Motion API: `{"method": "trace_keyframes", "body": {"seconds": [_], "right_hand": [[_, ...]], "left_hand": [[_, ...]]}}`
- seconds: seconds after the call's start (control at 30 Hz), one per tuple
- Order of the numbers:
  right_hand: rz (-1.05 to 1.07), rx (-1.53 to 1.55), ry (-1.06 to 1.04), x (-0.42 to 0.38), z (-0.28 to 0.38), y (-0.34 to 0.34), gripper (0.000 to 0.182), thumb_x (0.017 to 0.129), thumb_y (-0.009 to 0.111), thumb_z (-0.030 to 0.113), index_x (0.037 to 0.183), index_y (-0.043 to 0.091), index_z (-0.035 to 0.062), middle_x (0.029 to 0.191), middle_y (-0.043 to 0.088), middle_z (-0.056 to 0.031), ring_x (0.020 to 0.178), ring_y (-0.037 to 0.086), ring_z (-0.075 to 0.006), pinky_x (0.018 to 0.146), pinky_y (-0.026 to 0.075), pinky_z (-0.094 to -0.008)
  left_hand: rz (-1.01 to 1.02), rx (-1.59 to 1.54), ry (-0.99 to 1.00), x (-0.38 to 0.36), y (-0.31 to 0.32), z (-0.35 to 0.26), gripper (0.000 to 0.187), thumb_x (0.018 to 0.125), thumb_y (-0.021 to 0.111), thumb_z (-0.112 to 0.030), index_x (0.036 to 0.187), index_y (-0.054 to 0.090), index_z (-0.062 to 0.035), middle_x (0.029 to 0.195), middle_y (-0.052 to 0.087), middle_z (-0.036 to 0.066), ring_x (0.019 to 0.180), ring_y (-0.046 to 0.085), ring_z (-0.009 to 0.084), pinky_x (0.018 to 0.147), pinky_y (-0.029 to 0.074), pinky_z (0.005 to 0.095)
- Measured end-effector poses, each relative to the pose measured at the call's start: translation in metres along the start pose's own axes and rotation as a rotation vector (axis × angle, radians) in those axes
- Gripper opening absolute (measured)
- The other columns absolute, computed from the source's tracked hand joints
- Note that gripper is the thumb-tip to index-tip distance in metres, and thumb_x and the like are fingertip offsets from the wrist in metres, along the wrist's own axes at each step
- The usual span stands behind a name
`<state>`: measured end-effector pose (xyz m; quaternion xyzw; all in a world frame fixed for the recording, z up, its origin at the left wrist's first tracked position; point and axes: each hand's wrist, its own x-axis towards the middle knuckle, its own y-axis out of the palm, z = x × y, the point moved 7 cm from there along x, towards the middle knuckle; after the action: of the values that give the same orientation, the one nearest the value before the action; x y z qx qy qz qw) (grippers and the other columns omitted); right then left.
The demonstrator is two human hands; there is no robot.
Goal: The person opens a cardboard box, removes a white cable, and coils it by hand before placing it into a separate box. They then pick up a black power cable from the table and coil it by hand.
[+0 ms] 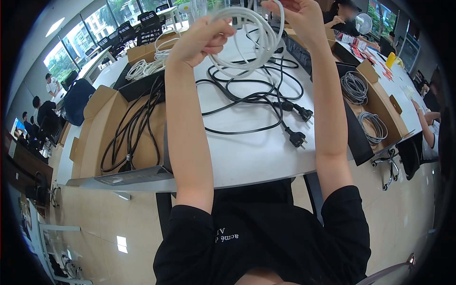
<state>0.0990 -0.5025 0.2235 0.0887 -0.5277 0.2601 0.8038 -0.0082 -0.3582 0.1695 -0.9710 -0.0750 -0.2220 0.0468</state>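
Observation:
Both my arms reach out over a white table (251,152). My left hand (202,40) grips a coil of white cable (259,40), fingers closed around the loops. My right hand (299,16) holds the same white coil at its upper right side. The coil hangs in the air above the table. Under it lie black power cables (256,97) in loose loops, with two black plugs (299,126) near the table's front edge.
An open cardboard box (102,123) with black cables stands at the left, with white cables (147,66) behind it. Another box (380,102) at the right holds grey cable coils (354,88). Other people sit at the far right and the far left. Office chairs stand behind.

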Motion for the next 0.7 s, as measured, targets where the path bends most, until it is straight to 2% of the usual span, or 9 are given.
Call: {"method": "trace_keyframes", "body": {"seconds": [0.07, 0.1, 0.2, 0.23, 0.33, 0.47, 0.57, 0.67, 0.7], "right_hand": [[0.047, -0.063, 0.02, -0.003, 0.005, 0.006, 0.015, 0.078, 0.065, 0.012, 0.076, 0.064, -0.0031, 0.069, 0.063, -0.0064, 0.063, 0.059, -0.0098, 0.057, 0.047, -0.0207], [0.066, 0.036, 0.094, -0.003, -0.003, 0.011, 0.022, 0.082, 0.061, 0.017, 0.072, 0.064, -0.0028, 0.066, 0.062, -0.0048, 0.061, 0.057, -0.0081, 0.056, 0.046, -0.0196], [0.072, 0.362, 0.183, -0.005, -0.006, 0.022, 0.028, 0.084, 0.058, 0.022, 0.071, 0.064, -0.0024, 0.063, 0.06, -0.003, 0.06, 0.055, -0.0063, 0.054, 0.043, -0.0191], [0.087, 0.292, 0.161, -0.005, -0.005, 0.024, 0.027, 0.084, 0.058, 0.021, 0.071, 0.064, -0.0023, 0.063, 0.059, -0.0015, 0.059, 0.053, -0.0056, 0.054, 0.042, -0.0191], [0.125, 0.192, 0.113, -0.006, 0.001, 0.026, 0.026, 0.084, 0.059, 0.02, 0.071, 0.064, -0.0023, 0.062, 0.058, -0.0007, 0.058, 0.051, -0.0055, 0.054, 0.041, -0.0198], [0.061, 0.014, 0.08, 0.0, -0.008, 0.007, 0.024, 0.082, 0.061, 0.021, 0.08, 0.062, -0.0026, 0.065, 0.058, -0.0007, 0.06, 0.049, -0.006, 0.052, 0.04, -0.0217], [0.092, -0.169, 0.145, -0.002, -0.015, -0.003, 0.024, 0.083, 0.06, 0.022, 0.082, 0.062, -0.0016, 0.065, 0.057, -0.0013, 0.059, 0.05, -0.0069, 0.053, 0.04, -0.0223], [0.26, -0.229, 0.341, -0.004, -0.033, -0.005, 0.026, 0.085, 0.058, 0.022, 0.087, 0.06, -0.0032, 0.074, 0.06, -0.004, 0.067, 0.053, -0.0076, 0.059, 0.041, -0.0207], [0.29, -0.252, 0.356, -0.006, -0.043, -0.006, 0.032, 0.085, 0.056, 0.03, 0.089, 0.061, -0.0012, 0.074, 0.06, -0.0048, 0.07, 0.055, -0.0091, 0.062, 0.043, -0.0216]], "left_hand": [[0.0, 0.168, -0.045, 0.004, 0.008, 0.007, 0.013, 0.077, 0.057, -0.013, 0.085, 0.049, -0.0068, 0.063, 0.04, -0.007, 0.04, 0.023, -0.0029, 0.036, 0.015, 0.0149], [-0.003, 0.358, -0.091, 0.009, 0.006, 0.008, 0.017, 0.075, 0.062, -0.016, 0.081, 0.052, -0.0043, 0.062, 0.045, -0.004, 0.042, 0.034, 0.0034, 0.039, 0.026, 0.0201], [-0.295, 0.984, 0.23, 0.016, 0.02, -0.001, 0.023, 0.071, 0.066, -0.019, 0.078, 0.054, -0.001, 0.063, 0.053, 0.003, 0.052, 0.047, 0.0134, 0.05, 0.038, 0.0276], [-0.322, 1.041, 0.093, 0.019, 0.023, 0.002, 0.027, 0.069, 0.068, -0.021, 0.076, 0.054, 0.0007, 0.066, 0.056, 0.009, 0.064, 0.052, 0.0201, 0.062, 0.041, 0.0322], [-0.26, 0.998, 0.266, 0.026, 0.039, 0.01, 0.028, 0.07, 0.067, -0.024, 0.079, 0.055, -0.0002, 0.066, 0.055, 0.01, 0.062, 0.052, 0.0182, 0.059, 0.041, 0.031], [-0.287, 0.962, 0.271, 0.028, 0.041, 0.014, 0.026, 0.071, 0.065, -0.024, 0.078, 0.055, -0.0015, 0.064, 0.053, 0.008, 0.058, 0.049, 0.0163, 0.056, 0.039, 0.0298], [-0.306, 0.947, 0.259, 0.023, 0.033, 0.003, 0.025, 0.071, 0.065, -0.024, 0.077, 0.055, -0.0015, 0.063, 0.053, 0.007, 0.056, 0.048, 0.0148, 0.054, 0.039, 0.0286], [-0.49, 0.939, 0.441, 0.016, 0.013, -0.012, 0.025, 0.072, 0.065, -0.024, 0.077, 0.055, -0.0015, 0.061, 0.052, 0.007, 0.055, 0.046, 0.0133, 0.053, 0.038, 0.0285], [-0.584, 0.957, 0.535, 0.014, 0.003, -0.02, 0.022, 0.072, 0.064, -0.022, 0.074, 0.055, -0.0019, 0.06, 0.051, 0.004, 0.054, 0.046, 0.013, 0.053, 0.038, 0.0278]]}}
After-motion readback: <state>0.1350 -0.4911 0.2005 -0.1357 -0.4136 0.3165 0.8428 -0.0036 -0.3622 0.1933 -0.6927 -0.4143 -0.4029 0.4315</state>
